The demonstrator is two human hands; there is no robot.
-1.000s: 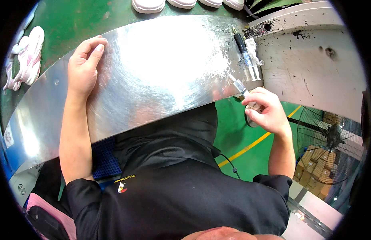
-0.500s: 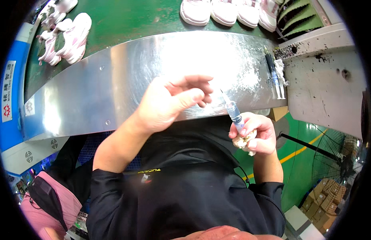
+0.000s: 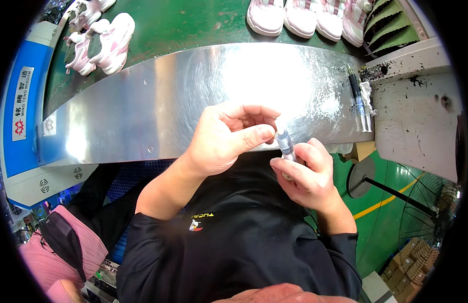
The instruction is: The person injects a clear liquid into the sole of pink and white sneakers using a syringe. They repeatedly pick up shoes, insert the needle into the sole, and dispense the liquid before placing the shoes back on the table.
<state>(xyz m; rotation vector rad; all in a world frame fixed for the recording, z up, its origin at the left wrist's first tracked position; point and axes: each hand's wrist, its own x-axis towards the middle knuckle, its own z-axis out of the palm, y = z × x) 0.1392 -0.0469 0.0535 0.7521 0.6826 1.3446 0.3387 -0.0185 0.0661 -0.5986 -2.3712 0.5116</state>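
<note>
Item: small clear syringe (image 3: 286, 146), held upright just off the near edge of the steel table (image 3: 158, 106). My right hand (image 3: 307, 177) wraps its barrel; my left hand (image 3: 226, 136) pinches at its tip. I judge it light, stiff, slick: grip mid-barrel. Spare syringes (image 3: 359, 103) lie at the table's right end.

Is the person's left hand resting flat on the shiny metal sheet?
No, the left hand is raised above the metal sheet, its fingertips pinching at the tip of the small syringe held in the right hand.
</note>
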